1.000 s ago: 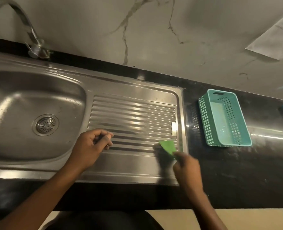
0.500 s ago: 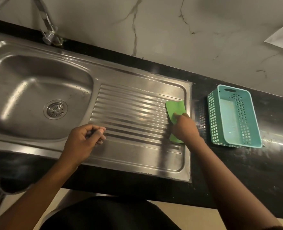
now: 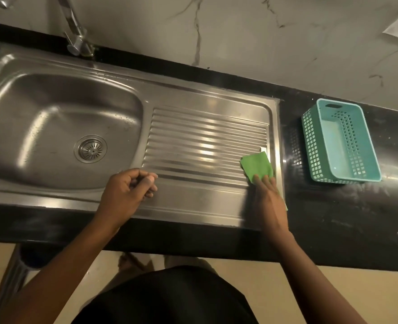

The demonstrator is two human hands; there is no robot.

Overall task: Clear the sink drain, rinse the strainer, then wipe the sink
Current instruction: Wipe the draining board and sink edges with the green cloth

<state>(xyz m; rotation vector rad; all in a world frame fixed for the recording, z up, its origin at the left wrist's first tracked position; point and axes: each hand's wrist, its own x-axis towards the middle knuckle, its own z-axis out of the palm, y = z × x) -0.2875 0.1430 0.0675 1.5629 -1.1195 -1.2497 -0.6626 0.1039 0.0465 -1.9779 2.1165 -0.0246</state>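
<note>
**Cloth drawn back down the drainboard**

The right hand (image 3: pixel 269 197) presses a green cloth (image 3: pixel 256 167) flat under spread fingers at the drainboard's (image 3: pixel 205 146) right edge, about 4 o'clock from its centre. Half a second ago the cloth lay higher, nearer the far rim; now it sits lower, toward the near edge, so a stroke has run back down the ribs. A second ago it was lower still, so the strokes go up and down. By my reading the wipe is well under way on this side.

The left hand (image 3: pixel 128 192) stays loosely curled, holding nothing I can see, resting at the drainboard's 8 o'clock corner as before.

The strainer (image 3: pixel 91 148) sits in the drain at the basin's (image 3: pixel 53 108) centre. A teal basket (image 3: pixel 340 143) stands on the desk (image 3: pixel 333 218) at 3 o'clock, untouched.
</note>
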